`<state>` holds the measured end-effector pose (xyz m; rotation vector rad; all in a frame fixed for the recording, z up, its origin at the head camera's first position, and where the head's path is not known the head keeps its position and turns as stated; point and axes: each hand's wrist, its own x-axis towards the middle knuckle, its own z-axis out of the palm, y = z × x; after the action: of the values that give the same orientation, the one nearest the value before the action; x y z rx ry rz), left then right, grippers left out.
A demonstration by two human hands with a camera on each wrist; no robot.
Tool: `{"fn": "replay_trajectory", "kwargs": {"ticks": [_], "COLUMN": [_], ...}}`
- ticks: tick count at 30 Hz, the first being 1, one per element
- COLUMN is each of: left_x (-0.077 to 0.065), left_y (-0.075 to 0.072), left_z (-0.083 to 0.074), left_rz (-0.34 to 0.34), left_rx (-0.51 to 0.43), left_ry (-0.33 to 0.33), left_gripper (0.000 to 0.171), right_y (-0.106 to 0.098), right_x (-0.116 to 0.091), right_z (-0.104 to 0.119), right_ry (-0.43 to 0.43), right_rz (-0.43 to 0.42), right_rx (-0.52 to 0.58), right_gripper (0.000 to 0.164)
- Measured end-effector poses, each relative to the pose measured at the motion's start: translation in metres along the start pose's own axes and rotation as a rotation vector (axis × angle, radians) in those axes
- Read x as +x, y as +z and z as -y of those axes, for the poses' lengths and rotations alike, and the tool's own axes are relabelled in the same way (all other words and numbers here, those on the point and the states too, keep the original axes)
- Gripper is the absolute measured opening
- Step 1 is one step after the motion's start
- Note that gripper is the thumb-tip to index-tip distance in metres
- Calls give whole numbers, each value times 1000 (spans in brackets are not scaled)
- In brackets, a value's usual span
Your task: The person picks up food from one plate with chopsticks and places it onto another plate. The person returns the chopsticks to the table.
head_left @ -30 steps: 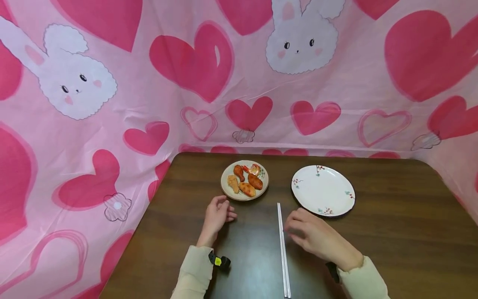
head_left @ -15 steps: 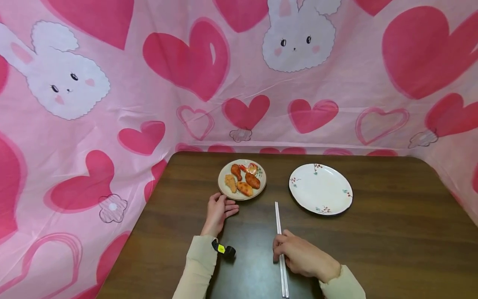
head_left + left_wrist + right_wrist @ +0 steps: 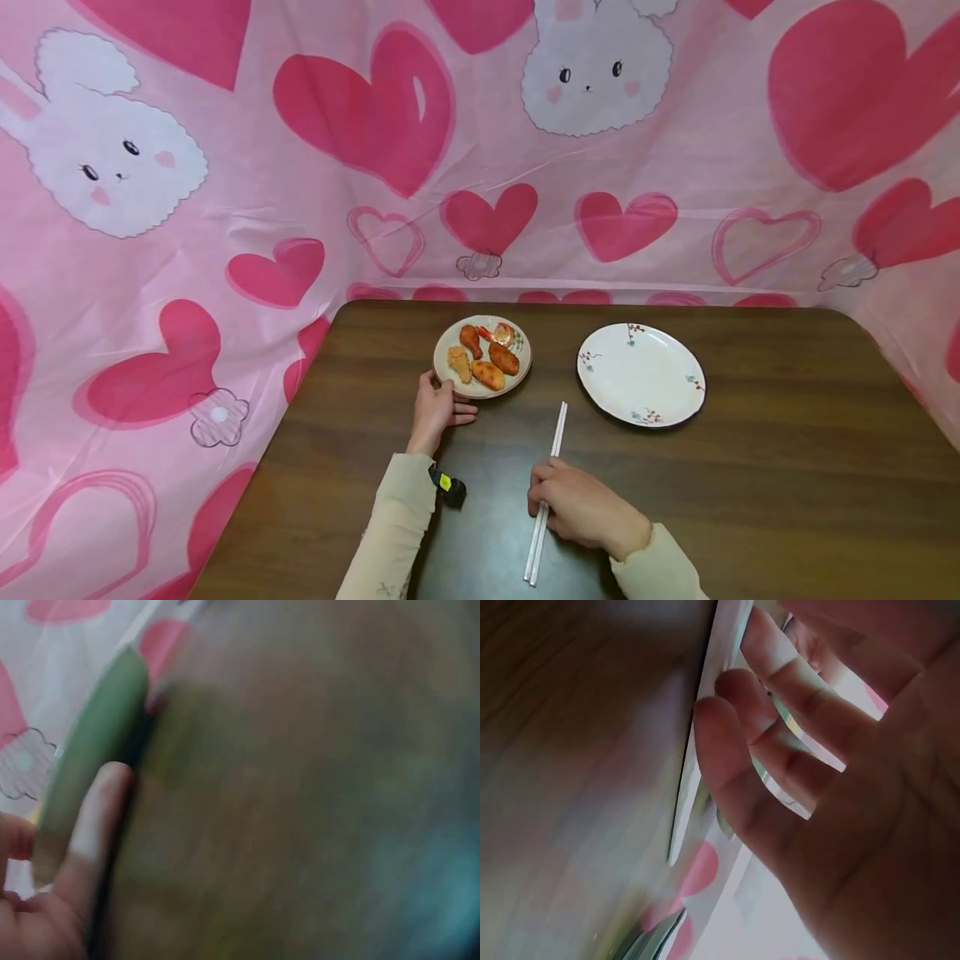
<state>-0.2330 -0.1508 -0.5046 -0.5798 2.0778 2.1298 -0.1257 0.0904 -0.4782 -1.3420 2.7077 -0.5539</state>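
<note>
My left hand (image 3: 435, 410) holds the near-left rim of a small round plate (image 3: 522, 367), thumb at the edge. In the left wrist view a finger lies along the underside of the plate (image 3: 94, 742). On it sit several pieces of food: a drumstick (image 3: 470, 340), a shrimp (image 3: 498, 334), a crumbed piece (image 3: 459, 364) and browned wing-like pieces (image 3: 488, 375). My right hand (image 3: 573, 504) grips a pair of pale chopsticks (image 3: 558, 429) near their middle, slanting close over the table. In the right wrist view its fingers curl beside the chopsticks (image 3: 684, 810).
A larger white oval plate (image 3: 641, 375) with small floral sprigs on its rim stands right of the food plate. The brown wooden table (image 3: 787, 467) reaches a pink heart-and-rabbit cloth (image 3: 480, 150) behind and at the left.
My right hand has moved left and down onto the chopsticks, taken hold of them and slanted them, near ends swung left. My left hand has moved up to the food plate's rim.
</note>
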Motion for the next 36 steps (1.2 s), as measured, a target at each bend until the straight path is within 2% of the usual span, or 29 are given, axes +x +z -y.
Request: {"fn": "replay_trajectory", "kwargs": {"ticks": [4, 9, 21, 36], "left_x": [3, 5, 2, 1], "left_y": [-2, -2, -1, -2], "left_z": [5, 7, 3, 4], "left_rz": [7, 24, 27, 37], "left_rx": [13, 28, 17, 11], "left_ry": [23, 44, 26, 34], "left_gripper": [51, 47, 42, 45], "right_y": [1, 1, 2, 0], "right_x": [8, 16, 20, 21], "right_z": [4, 7, 8, 6], "right_ry": [15, 50, 115, 132], "right_rz": [-2, -10, 57, 79], "right_rx": [-39, -48, 89, 117], "right_gripper": [14, 20, 24, 25]}}
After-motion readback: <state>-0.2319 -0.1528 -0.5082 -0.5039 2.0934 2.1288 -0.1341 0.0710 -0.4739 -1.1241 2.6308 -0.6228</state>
